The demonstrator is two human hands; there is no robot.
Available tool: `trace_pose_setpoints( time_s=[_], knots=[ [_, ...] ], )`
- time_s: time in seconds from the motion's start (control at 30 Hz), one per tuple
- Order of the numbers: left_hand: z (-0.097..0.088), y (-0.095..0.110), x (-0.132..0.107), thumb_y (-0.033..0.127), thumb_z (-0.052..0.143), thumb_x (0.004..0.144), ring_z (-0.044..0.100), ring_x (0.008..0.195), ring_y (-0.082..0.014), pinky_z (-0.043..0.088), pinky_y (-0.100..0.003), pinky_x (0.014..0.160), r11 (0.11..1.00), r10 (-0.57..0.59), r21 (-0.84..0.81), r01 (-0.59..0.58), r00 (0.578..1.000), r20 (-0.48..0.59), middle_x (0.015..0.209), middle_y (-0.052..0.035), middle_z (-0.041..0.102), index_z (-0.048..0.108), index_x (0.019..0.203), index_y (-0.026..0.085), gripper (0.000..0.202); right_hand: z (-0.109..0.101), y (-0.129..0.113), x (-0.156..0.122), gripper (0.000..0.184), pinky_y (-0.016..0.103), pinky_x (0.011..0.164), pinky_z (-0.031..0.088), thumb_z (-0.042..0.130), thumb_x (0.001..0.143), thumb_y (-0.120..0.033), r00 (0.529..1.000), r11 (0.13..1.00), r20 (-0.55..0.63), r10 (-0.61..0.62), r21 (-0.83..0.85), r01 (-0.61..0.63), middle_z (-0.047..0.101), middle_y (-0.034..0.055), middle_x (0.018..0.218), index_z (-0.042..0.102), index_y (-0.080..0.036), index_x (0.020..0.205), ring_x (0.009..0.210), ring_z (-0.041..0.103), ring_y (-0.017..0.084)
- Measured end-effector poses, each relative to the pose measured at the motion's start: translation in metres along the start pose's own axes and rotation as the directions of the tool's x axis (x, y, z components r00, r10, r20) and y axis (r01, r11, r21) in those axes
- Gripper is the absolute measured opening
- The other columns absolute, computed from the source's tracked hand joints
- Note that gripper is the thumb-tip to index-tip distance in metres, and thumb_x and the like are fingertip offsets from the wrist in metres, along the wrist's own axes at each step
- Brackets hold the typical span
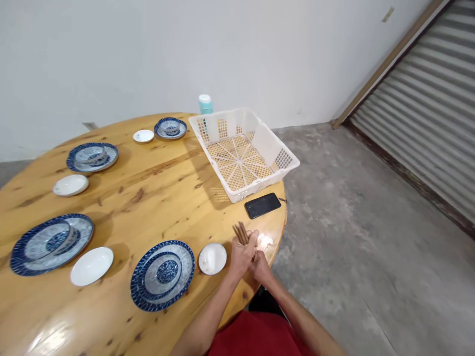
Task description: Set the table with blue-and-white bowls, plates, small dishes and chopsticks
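Observation:
A small bundle of brown chopsticks (241, 233) stands up out of my left hand (243, 253), whose fingers are wrapped round it. My right hand (260, 267) is closed just below, against the left one, around the lower part of the bundle; its fingertips are partly hidden. Left of my hands sits a small white dish (213, 259) on the wooden table (156, 198). Beside that dish is a blue-patterned plate (138, 278) with a matching bowl (166, 272) on it. A black phone (262, 205) lies just beyond my hands.
A white plastic basket (287, 159) stands at the table's right edge, with a turquoise bottle (205, 105) behind it. Several other blue plates (89, 227) with bowls and white dishes (92, 266) line the left side. Concrete floor (334, 237) lies to the right.

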State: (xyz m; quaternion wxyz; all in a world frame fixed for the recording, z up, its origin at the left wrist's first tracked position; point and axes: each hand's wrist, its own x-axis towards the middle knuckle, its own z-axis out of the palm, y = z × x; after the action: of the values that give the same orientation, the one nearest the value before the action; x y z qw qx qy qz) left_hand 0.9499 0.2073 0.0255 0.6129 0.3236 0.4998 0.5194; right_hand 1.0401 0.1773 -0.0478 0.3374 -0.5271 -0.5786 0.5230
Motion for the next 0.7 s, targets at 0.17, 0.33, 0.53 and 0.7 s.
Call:
trace_pose_setpoints(
  time_s=[0.17,0.33,0.53,0.7],
  knots=[
    [-0.022,0.043,0.009,0.055,0.075,0.073,0.021,0.036,-0.0036,0.029,-0.02,0.044,0.893,-0.191,-0.425,0.147,0.98,-0.063,0.041,0.0123,0.025,0.037,0.059,0.021,0.053,-0.018,-0.055,-0.015,0.026,0.025,0.056,0.027,0.06,0.084,-0.041,0.979,0.965,0.201,-0.048,-0.245,0.097,0.042,-0.0054,0.064,0.043,-0.022,0.082,0.057,0.036,0.012],
    [-0.035,0.08,0.004,0.055,0.078,0.072,0.02,0.035,-0.0031,0.032,-0.018,0.044,0.863,-0.197,-0.481,0.156,0.98,-0.035,0.039,0.0126,0.024,0.036,0.059,0.02,0.057,-0.023,-0.098,0.001,0.025,0.025,0.059,0.03,0.049,0.093,-0.045,0.893,0.948,0.443,-0.083,-0.242,0.208,0.047,-0.0022,0.074,0.039,-0.023,0.091,0.064,0.042,0.014],
    [-0.036,0.097,0.014,0.06,0.077,0.072,0.033,0.04,-0.0042,0.04,-0.019,0.05,0.915,-0.04,-0.396,-0.082,0.956,-0.291,0.046,0.0101,0.038,0.054,0.07,0.018,0.048,-0.025,-0.115,0.048,0.019,0.026,0.059,0.032,0.046,0.095,-0.04,0.752,0.882,0.641,-0.155,-0.253,0.397,0.049,-0.0009,0.075,0.039,-0.023,0.097,0.062,0.044,0.015],
    [-0.036,0.102,0.037,0.076,0.075,0.059,0.064,0.091,-0.0163,0.051,-0.024,0.075,0.939,0.068,-0.259,-0.226,0.861,-0.504,0.103,-0.0063,0.07,0.069,0.101,0.018,0.072,-0.072,-0.154,0.12,0.024,0.026,0.056,0.03,0.043,0.098,-0.044,0.786,0.781,0.595,-0.166,-0.407,0.473,0.05,-0.0013,0.067,0.045,-0.02,0.102,0.057,0.045,0.016]
  ],
)
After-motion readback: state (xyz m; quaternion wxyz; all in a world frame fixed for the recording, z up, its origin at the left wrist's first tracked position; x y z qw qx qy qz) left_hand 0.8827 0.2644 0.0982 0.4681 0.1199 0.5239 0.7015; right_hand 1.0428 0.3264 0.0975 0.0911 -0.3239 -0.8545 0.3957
